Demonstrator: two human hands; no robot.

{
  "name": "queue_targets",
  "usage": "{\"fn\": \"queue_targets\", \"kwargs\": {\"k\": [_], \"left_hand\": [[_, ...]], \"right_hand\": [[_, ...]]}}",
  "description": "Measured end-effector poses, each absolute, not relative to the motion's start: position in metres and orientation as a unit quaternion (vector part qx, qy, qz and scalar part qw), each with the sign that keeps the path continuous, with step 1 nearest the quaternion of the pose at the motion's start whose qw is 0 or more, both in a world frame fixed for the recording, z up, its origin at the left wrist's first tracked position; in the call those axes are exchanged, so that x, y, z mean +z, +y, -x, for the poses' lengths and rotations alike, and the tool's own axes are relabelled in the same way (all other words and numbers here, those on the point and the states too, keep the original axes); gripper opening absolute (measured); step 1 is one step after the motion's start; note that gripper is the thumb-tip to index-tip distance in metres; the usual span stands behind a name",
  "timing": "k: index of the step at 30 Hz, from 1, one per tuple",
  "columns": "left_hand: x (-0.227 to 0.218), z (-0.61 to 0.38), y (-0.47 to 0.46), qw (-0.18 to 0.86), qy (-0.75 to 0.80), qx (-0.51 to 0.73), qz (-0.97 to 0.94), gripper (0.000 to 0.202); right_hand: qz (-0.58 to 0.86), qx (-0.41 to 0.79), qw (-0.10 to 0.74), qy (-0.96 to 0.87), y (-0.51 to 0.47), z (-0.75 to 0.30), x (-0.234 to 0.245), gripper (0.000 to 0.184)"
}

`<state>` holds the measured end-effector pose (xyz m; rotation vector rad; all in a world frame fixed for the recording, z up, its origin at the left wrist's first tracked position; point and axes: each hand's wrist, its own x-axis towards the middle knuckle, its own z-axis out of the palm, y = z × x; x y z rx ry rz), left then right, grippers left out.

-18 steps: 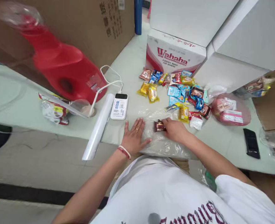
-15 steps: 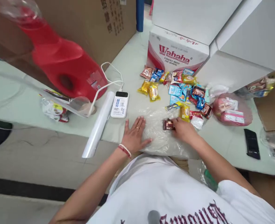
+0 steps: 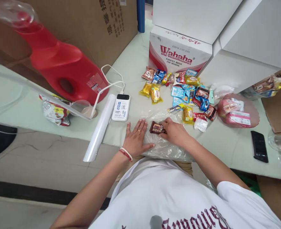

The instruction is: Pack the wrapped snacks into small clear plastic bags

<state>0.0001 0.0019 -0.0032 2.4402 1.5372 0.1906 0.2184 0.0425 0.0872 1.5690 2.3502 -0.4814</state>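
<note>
My left hand (image 3: 136, 136) lies flat with fingers spread on the left part of a clear plastic bag (image 3: 170, 148) at the table's front edge. My right hand (image 3: 175, 131) grips the right end of a brown-wrapped chocolate snack (image 3: 155, 128), low over the bag and just right of my left fingers. Its fingertips cover part of the wrapper. Beyond the bag spreads a loose pile of wrapped snacks, with a yellow packet (image 3: 187, 115) and a red-and-white packet (image 3: 200, 122) nearest my right hand.
Left of my hands are a white power bank (image 3: 121, 108) with a cable, a shiny white roll (image 3: 99, 128) and a large red jug (image 3: 68, 70). A Wahaha carton (image 3: 178, 52) stands behind the snacks. At right are a pink bowl (image 3: 253, 116) and a black phone (image 3: 259, 146).
My right hand has moved left with the brown chocolate snack, bringing it across the bag close to my left hand. The left hand stays flat in place.
</note>
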Motion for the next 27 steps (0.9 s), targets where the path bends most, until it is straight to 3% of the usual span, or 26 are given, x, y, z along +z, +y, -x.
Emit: {"fn": "queue_targets", "kwargs": {"k": [4,9,14,17,20,23,27], "left_hand": [[-0.003,0.0,0.002,0.125,0.528,0.069,-0.837,0.107],[-0.003,0.001,0.003,0.132,0.523,0.068,-0.839,0.106],[-0.005,0.004,0.002,0.127,0.52,0.102,-0.839,0.103],[-0.003,0.01,-0.003,0.092,0.517,0.15,-0.838,0.088],[0.002,0.021,-0.01,0.047,0.475,0.195,-0.857,0.063],[0.006,0.035,-0.016,0.042,0.409,0.209,-0.887,0.043],[0.007,0.051,-0.014,0.092,0.413,0.169,-0.89,0.038]], "right_hand": [[-0.552,-0.155,0.138,0.807,0.04,-0.218,0.085,0.045],[-0.516,-0.161,0.138,0.83,0.039,-0.21,0.084,0.034],[-0.497,-0.188,0.115,0.839,0.04,-0.219,0.079,0.039],[-0.48,-0.222,0.032,0.848,0.029,-0.238,0.075,0.054],[-0.43,-0.247,-0.092,0.863,0.001,-0.268,0.069,0.053],[-0.385,-0.242,-0.112,0.884,-0.036,-0.298,0.057,0.052],[-0.416,-0.23,-0.116,0.872,-0.063,-0.316,0.041,0.022]]}}
